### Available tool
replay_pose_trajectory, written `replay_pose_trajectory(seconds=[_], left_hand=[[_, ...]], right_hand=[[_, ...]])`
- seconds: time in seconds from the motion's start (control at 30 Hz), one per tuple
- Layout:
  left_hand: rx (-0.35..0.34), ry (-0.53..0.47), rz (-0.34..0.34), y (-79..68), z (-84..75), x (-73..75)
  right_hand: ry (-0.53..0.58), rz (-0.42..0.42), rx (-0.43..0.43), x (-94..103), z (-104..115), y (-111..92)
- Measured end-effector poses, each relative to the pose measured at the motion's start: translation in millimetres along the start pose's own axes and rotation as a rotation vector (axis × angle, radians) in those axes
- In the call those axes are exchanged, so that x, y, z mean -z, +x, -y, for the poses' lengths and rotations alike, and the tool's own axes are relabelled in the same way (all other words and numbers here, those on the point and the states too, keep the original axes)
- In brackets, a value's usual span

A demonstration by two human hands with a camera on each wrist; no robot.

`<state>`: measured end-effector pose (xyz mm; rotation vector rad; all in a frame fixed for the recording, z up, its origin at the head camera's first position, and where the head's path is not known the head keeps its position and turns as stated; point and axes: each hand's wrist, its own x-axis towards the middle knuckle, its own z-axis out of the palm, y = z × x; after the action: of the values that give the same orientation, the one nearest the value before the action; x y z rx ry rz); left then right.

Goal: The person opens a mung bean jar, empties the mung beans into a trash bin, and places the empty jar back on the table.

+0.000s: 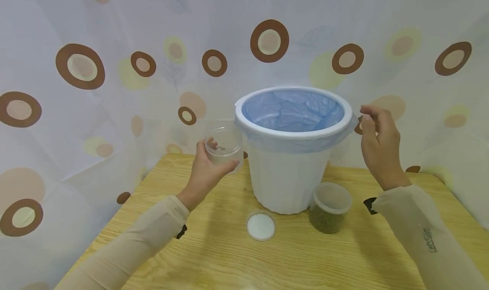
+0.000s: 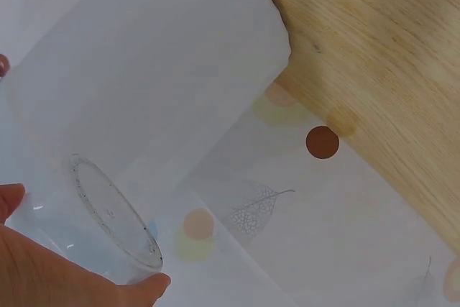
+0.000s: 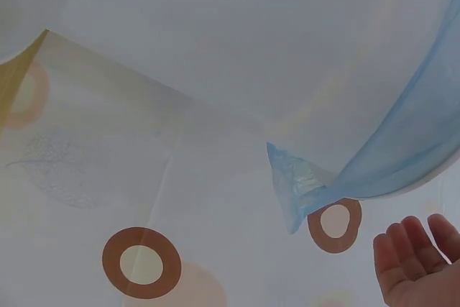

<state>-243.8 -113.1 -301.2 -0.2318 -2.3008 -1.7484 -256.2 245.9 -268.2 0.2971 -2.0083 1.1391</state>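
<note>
My left hand [image 1: 210, 167] grips a clear plastic jar [image 1: 225, 147], lidless, its mouth toward the camera, beside the left side of a white bin [image 1: 286, 179]. In the left wrist view the thumb lies along the jar, and dark specks line the ring of its base [image 2: 115, 210]. A blue bag [image 1: 294, 107] lines the bin and folds down over its rim. Off the rim's right side, my right hand [image 1: 382, 145] is raised with fingers loosely bent and nothing in them. The right wrist view shows it near a bunched corner of the bag [image 3: 295, 181].
In front of the bin, a clear jar [image 1: 330, 209] partly filled with dark green bits stands on the wooden table [image 1: 191, 247]. Left of that jar lies a round white lid with a clear edge [image 1: 261, 226]. A patterned sheet [image 1: 153, 31] hangs behind.
</note>
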Motion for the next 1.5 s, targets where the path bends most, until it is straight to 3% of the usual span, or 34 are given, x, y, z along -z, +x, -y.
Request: replay_pose_trajectory(seconds=[0.47, 0.83, 1.5], left_hand=[[0.021, 0.002, 0.012, -2.4, 11.8, -0.8], [0.04, 0.019, -0.001, -4.5, 16.4, -0.6], [0.085, -0.014, -0.001, -6.5, 33.4, -6.2]], right_hand=[[-0.002, -0.107, 0.049, -0.2, 10, -36], [0.021, -0.079, 0.071, -6.0, 16, -58], [0.019, 0.024, 0.21, -18.2, 16, -90]])
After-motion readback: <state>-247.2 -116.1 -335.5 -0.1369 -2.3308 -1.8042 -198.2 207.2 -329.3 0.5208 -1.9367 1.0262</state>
